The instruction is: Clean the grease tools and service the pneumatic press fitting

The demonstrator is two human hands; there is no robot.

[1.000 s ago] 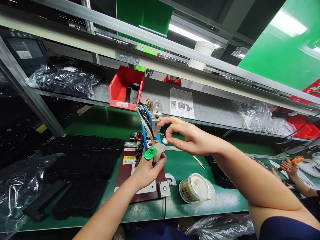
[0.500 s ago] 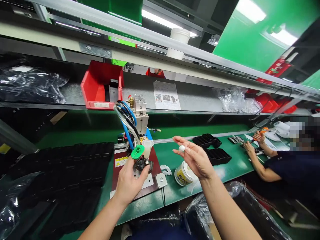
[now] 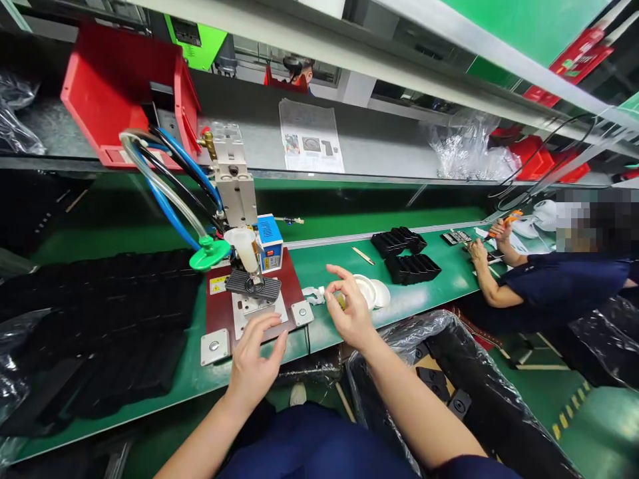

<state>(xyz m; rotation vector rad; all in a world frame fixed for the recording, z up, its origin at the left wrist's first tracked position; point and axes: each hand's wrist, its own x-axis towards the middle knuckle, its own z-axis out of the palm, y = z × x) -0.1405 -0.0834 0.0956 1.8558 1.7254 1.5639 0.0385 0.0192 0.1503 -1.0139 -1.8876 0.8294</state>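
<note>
A black ribbed plate (image 3: 269, 287) with a round recess lies on the metal fixture (image 3: 244, 309) of a bench machine, under its nozzle. Above it stands a cloudy plastic syringe barrel (image 3: 244, 245), with a green cap (image 3: 210, 253) on a hose beside it. My left hand (image 3: 254, 359) hovers at the fixture's front edge, fingers apart and holding nothing. To the right, my right hand (image 3: 352, 313) is raised with curled, parted fingers in front of a white tub (image 3: 368, 290). A small white piece (image 3: 321, 291) shows by its fingertips, near a crumpled white cloth (image 3: 310, 297); contact is unclear.
Square button boxes (image 3: 215, 346) sit at the machine's front corners. Black trays (image 3: 412, 267) and a wooden stick (image 3: 363, 255) lie on the green bench. Many black parts (image 3: 114, 319) cover the left. A plastic-lined bin (image 3: 439, 346) stands below. A co-worker's hands (image 3: 486, 243) work at right.
My left hand has drawn back from the black plate, now under the nozzle. My right hand has lowered, and the white piece is no longer plainly pinched in it. The view has shifted.
</note>
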